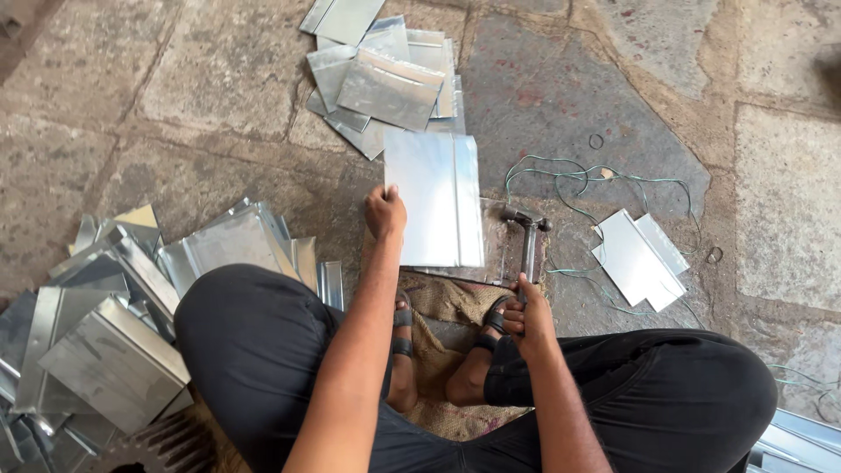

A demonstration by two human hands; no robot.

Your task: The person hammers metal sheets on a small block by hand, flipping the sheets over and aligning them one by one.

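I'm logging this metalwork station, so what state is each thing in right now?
Metal sheet: flat on the floor, held at its left edge.
Left hand: gripping the sheet's edge.
Hammer: head down beside the sheet, handle gripped.
Right hand: closed round the hammer handle.
Far pile of sheets: loosely stacked, overlapping.
Left heap of folded pieces: jumbled.
Green wire: loose, tangled on the floor.

Single head-worn view, steeply downward and close, over squatting knees onto stone floor [219,79].

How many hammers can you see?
1. The hammer lies on the stone floor beside the metal sheet, its handle in the right hand. The sheet piles might hide others.
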